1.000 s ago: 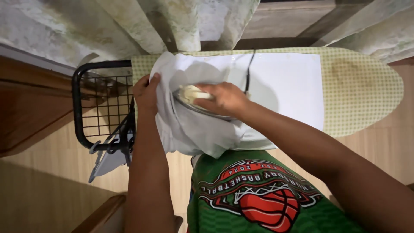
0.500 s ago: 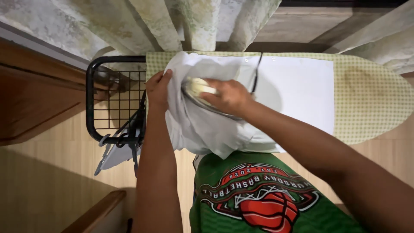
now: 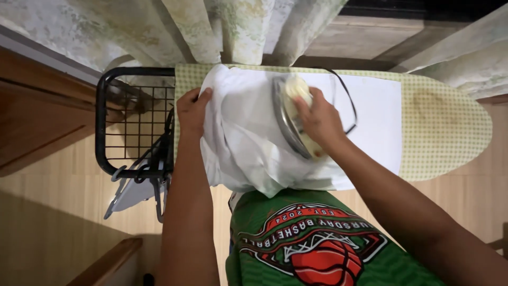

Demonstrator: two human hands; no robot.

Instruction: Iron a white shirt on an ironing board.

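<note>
A wire rack (image 3: 135, 122) hangs off the board's (image 3: 450, 122) left end. The left hand (image 3: 193, 108) pinches the white cloth's (image 3: 243, 143) left edge there. The right hand (image 3: 317, 119) is closed around the iron (image 3: 291, 119) mid-cloth. Ironing seems underway; smoothing onward likely needs the cloth kept taut.

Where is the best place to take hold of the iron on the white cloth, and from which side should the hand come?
Best grip looks like the pale handle on top of the iron, coming from above on the person's own side. The right hand is wrapped around it there. The metal sole faces the white cloth and is likely hot, and the black cord leaves on the far side.
</note>
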